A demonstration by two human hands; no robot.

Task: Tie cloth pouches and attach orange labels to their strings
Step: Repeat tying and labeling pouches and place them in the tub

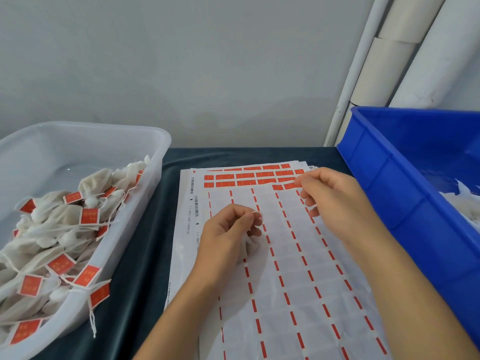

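My left hand (228, 229) holds a small white cloth pouch (250, 246) against the label sheet (280, 268) and pinches its string end (257, 213) between thumb and fingertips. My right hand (330, 196) hovers over the far right part of the sheet, thumb and forefinger pinched at an orange label (291, 186) in the last partly used row. Most of the sheet shows bare backing with orange strips; a few rows of orange labels (249, 175) remain at its far end.
A clear plastic tub (145, 141) on the left holds several tied pouches with orange labels. A blue bin (405, 193) on the right holds white cloth. A dark cloth (145, 255) covers the table. White pipes (389, 53) stand at the back right.
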